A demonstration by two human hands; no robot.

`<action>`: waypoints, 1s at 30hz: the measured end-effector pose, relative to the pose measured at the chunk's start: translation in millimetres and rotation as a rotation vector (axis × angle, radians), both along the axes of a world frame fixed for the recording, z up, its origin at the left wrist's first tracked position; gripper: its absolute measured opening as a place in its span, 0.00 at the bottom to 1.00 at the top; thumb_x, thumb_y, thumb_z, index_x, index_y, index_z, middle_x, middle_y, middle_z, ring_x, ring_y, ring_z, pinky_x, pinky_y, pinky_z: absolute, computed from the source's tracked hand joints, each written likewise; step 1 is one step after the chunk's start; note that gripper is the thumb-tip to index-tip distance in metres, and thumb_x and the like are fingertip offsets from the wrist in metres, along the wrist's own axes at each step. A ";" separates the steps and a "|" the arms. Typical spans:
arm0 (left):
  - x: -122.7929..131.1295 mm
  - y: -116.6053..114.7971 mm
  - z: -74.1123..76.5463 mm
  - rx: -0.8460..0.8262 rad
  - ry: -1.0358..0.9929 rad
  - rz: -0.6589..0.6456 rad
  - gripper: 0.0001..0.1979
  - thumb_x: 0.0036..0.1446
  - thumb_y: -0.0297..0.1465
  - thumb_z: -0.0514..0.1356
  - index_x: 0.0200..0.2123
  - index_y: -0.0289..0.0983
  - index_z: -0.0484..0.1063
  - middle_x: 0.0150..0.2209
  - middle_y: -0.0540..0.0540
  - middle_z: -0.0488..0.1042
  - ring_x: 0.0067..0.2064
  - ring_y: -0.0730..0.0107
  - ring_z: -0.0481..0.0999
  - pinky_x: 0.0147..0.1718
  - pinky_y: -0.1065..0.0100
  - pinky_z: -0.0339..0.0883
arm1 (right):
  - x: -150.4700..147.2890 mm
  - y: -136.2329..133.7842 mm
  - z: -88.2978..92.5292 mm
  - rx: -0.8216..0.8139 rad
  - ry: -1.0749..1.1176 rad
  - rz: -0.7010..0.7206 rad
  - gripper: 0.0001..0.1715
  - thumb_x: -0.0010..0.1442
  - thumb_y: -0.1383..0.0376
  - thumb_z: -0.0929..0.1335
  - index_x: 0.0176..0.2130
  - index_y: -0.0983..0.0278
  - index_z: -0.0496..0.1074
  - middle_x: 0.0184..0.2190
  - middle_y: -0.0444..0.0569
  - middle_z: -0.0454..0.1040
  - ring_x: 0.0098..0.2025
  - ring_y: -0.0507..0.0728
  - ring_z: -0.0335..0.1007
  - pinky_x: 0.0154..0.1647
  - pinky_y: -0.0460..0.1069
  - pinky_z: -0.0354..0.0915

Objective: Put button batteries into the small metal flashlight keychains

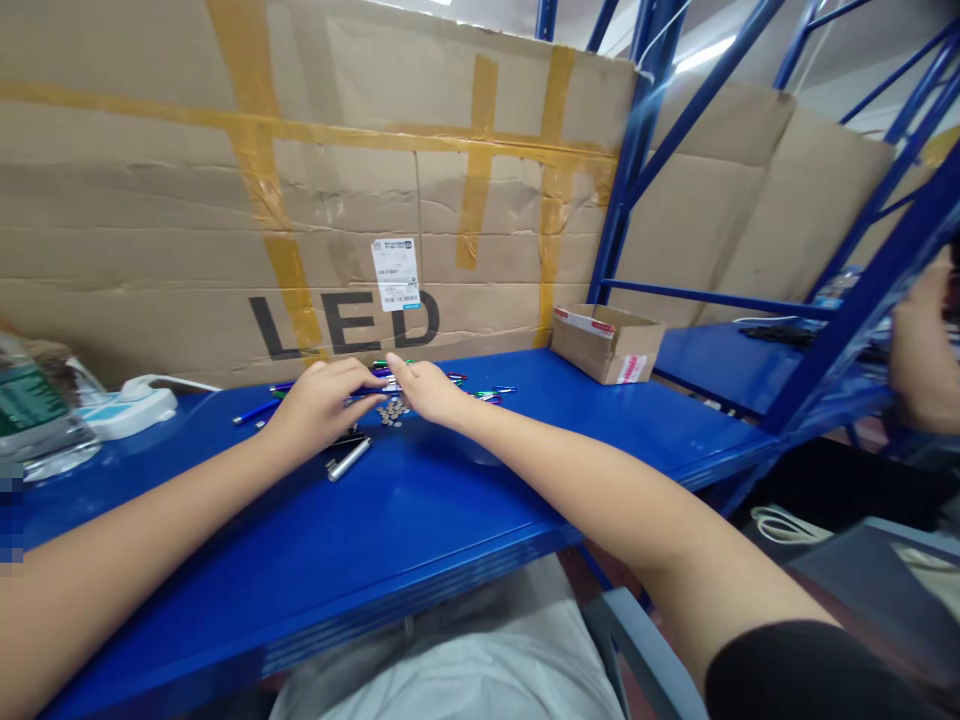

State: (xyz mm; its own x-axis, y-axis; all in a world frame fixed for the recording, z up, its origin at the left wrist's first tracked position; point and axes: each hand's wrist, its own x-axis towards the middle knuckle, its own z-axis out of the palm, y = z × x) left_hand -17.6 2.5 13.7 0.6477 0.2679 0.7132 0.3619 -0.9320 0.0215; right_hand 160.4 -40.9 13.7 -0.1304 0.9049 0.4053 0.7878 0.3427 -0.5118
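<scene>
Over a glossy blue desk [450,510], the left hand [322,402] and right hand [427,390] are held close together. The left grip is slightly parted, the right partly hidden; what is grasped cannot be told. Around them are seen small round silver discs [391,411] at six o'clock, a slim silver metal tube [349,460] at seven, and shiny coloured slender tubes [257,411] at nine and three.
</scene>
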 end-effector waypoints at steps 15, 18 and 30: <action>2.8 -5.7 2.1 -0.134 -0.122 0.066 0.13 0.55 0.43 0.59 0.32 0.40 0.76 0.32 0.46 0.77 0.35 0.63 0.75 0.35 0.65 0.67 | 1.8 -3.5 4.0 0.090 -0.056 0.079 0.37 0.70 0.51 0.48 0.26 0.66 0.71 0.26 0.50 0.74 0.32 0.54 0.70 0.35 0.47 0.58; 2.1 -9.5 4.5 -0.019 -0.056 0.126 0.13 0.56 0.41 0.57 0.33 0.39 0.76 0.33 0.45 0.76 0.38 0.61 0.75 0.38 0.63 0.65 | -3.1 -1.0 0.3 -0.039 0.174 0.149 0.40 0.70 0.51 0.45 0.18 0.64 0.62 0.17 0.46 0.66 0.23 0.51 0.65 0.32 0.46 0.60; 0.2 0.7 3.4 -0.278 -0.033 0.098 0.15 0.54 0.44 0.60 0.35 0.39 0.76 0.33 0.48 0.77 0.34 0.66 0.74 0.34 0.67 0.66 | 6.7 -6.2 5.1 0.081 -0.163 0.087 0.31 0.71 0.54 0.51 0.42 0.66 0.74 0.40 0.55 0.77 0.43 0.57 0.70 0.42 0.49 0.59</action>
